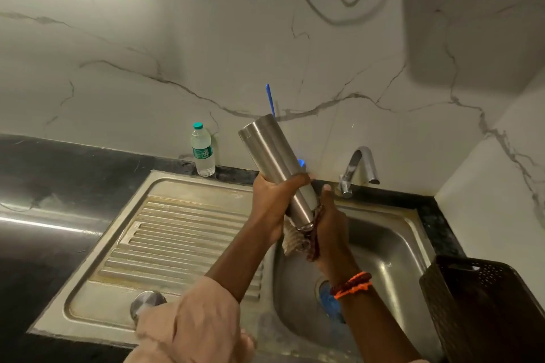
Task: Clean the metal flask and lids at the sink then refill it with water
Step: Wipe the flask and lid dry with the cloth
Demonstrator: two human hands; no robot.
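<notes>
Two hands over sink. L hand wrapped round flask, held tilted, base up-left, neck down. R hand curled round scrubber at flask mouth; fingers mostly hidden. Lid on drainboard, partly behind sleeve. Blue item in drain unclear.

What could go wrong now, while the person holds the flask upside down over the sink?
1. The left hand alone grips the tilted metal flask; if wet, it may slip into the sink.
2. The raised flask bottom is close to the blue brush handle and may knock it.
</notes>
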